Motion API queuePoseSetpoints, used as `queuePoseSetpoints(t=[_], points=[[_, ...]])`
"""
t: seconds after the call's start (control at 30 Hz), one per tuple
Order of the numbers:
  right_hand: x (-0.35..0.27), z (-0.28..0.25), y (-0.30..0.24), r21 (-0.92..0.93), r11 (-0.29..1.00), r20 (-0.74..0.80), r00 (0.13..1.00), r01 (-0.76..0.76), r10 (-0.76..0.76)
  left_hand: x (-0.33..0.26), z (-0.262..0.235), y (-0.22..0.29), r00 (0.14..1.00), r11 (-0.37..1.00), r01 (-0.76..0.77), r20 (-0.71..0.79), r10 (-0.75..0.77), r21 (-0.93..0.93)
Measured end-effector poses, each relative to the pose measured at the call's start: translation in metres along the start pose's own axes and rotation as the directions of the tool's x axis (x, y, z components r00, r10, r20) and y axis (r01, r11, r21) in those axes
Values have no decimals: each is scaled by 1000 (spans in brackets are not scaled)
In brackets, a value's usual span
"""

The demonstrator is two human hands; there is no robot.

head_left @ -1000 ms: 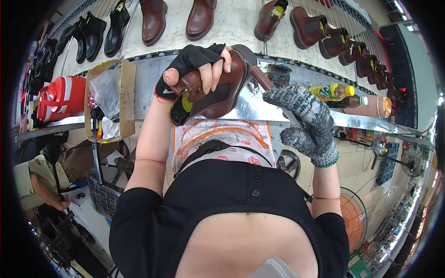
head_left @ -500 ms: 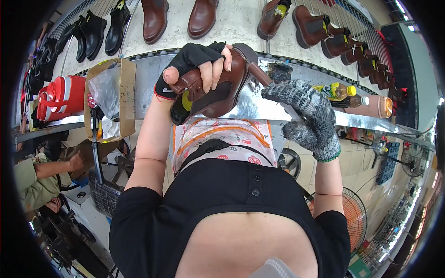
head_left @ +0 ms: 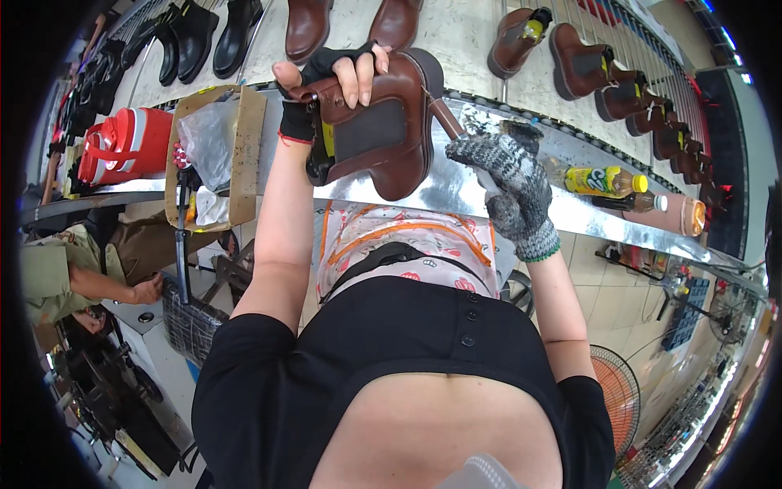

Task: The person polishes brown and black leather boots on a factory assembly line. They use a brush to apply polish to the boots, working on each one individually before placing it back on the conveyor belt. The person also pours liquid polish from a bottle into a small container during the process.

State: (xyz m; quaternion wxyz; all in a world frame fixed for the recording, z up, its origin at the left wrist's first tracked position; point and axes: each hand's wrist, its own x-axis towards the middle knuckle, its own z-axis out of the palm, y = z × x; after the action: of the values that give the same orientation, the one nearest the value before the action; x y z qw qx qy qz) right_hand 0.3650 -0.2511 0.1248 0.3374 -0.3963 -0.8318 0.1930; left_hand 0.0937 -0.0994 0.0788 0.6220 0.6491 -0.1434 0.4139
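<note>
My left hand (head_left: 346, 75), in a black fingerless glove, grips a brown leather ankle boot (head_left: 406, 151) over the metal bench. The boot is tilted, its dark elastic side panel facing up and a bit of yellow showing in its opening. My right hand (head_left: 505, 175), in a thick grey and black knitted glove, is closed around a brown stick-like tool (head_left: 446, 120). The tool's far end meets the boot beside the sole edge; whether it presses on it I cannot tell. The glove hides the rest of the tool, so its kind is unclear.
Beyond the bench (head_left: 456, 183), several brown and black boots stand on a conveyor (head_left: 456, 49). At left are a cardboard box (head_left: 254, 155) with plastic bags and a red jug (head_left: 134, 140). Drink bottles (head_left: 604, 182) lie at right, near a blackened patch (head_left: 521, 134). Another person's arm (head_left: 106, 285) shows far left.
My left hand and the boot have moved up slightly, and the boot has turned so its side panel shows more. My right hand has shifted left with the tool. The whole view has swung a little.
</note>
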Motion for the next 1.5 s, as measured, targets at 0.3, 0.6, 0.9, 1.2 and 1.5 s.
queuePoseSetpoints(t=[0.3,0.6,0.9,1.2,1.5], points=[[-3,39,27,175,985,23,1000,-2,-2,-29,-40,-5,964,983,-121,-251,84,-135],[-13,52,49,280,957,152,988,-80,38,-54,-65,-10,891,980,-151,-447,78,-129],[-34,69,57,150,959,164,962,-241,216,-78,-88,-18,799,986,-122,-601,30,-113],[-56,78,62,217,918,170,939,-333,300,-107,-115,-21,682,996,-55,-731,-17,-75],[-85,95,77,795,54,440,637,-604,633,-153,-144,-44,446,987,161,-892,-72,1]])
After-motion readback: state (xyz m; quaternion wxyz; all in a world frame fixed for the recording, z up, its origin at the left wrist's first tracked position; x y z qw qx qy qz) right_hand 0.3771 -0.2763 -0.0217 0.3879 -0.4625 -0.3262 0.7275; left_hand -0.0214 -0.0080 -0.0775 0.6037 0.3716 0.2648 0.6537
